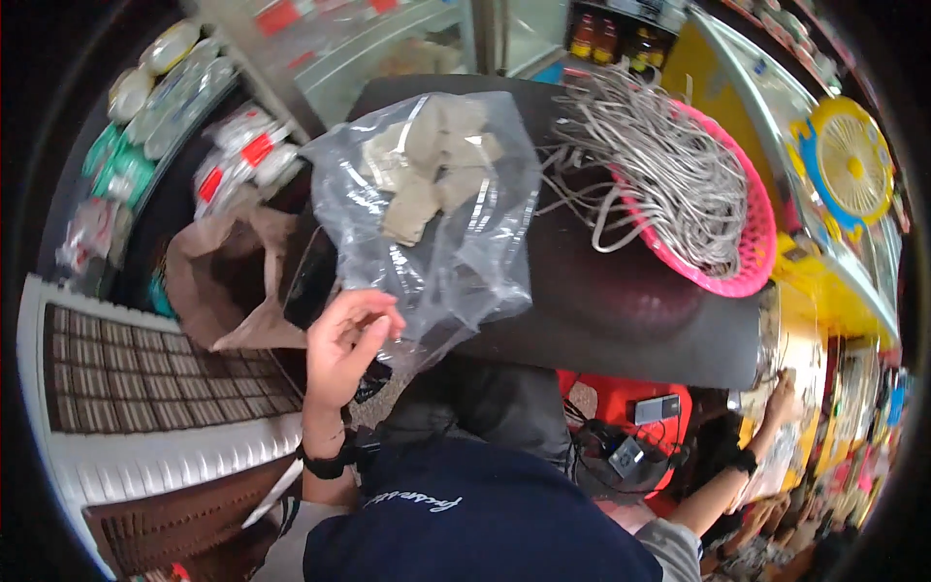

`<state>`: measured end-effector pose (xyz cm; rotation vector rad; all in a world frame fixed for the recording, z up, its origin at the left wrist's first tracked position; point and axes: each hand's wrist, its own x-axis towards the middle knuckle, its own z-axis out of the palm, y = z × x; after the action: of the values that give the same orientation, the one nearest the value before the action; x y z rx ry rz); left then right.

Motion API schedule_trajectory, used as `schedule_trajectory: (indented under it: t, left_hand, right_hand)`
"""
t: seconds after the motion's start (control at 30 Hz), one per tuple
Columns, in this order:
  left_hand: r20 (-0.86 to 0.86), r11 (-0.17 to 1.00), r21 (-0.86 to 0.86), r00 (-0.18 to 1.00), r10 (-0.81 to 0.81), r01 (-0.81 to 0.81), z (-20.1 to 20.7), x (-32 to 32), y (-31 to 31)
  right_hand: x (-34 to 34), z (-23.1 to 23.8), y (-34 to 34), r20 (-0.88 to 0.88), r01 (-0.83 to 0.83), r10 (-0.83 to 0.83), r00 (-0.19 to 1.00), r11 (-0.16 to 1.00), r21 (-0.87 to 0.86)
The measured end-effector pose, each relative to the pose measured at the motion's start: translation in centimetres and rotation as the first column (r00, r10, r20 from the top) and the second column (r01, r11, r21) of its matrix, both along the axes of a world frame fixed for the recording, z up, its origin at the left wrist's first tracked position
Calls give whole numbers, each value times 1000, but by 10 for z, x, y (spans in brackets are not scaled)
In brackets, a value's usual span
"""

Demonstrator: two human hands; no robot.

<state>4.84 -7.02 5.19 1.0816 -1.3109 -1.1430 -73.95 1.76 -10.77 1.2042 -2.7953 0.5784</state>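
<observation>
A clear plastic bag [495, 233] lies on the dark table, with several flat grey-beige pieces [417, 207] showing through it. Beside the bag's near left edge is my left hand [351, 339], its fingers loosely bent, the thumb apart and nothing visible in it. My right arm reaches far out to the right. There my right hand [784, 390] is small in view, close to a pale yellow surface [803, 330]; its fingers are too unclear to read. A pink basket [761, 223] holding a heap of thin grey-white strands [669, 165] stands at the table's right.
The dark table [601, 330] ends just before my lap. A brown cloth bag [199, 281] sits left of it, near a white-framed woven panel [145, 378]. A red stool [669, 427] bears a phone [656, 409] and cables. A yellow fan [851, 160] stands at right.
</observation>
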Motion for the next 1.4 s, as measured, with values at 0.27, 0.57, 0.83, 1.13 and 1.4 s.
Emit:
schedule_trajectory:
  t: [0.27, 0.57, 0.83, 1.13, 1.4]
  left_hand:
    - [38, 999, -17, 999, 37, -37, -3, 21, 3]
    - [707, 969, -248, 681, 191, -13, -12, 4, -100]
    - [874, 972, -221, 427, 231, -74, -47, 2, -123]
    - [836, 973, -186, 497, 231, -137, -32, -4, -125]
    - [758, 961, -271, 601, 253, -62, -24, -3, -120]
  right_hand:
    - [159, 112, -70, 133, -348, 399, 907, 889, -298]
    - [288, 193, -136, 39, -611, 673, 739, 693, -383]
    - [284, 193, -165, -121, -566, 552, 825, 807, -169]
    - [287, 164, -205, -218, -496, 559, 800, 820, 284]
    - [247, 145, -253, 30, -570, 572, 819, 808, 152]
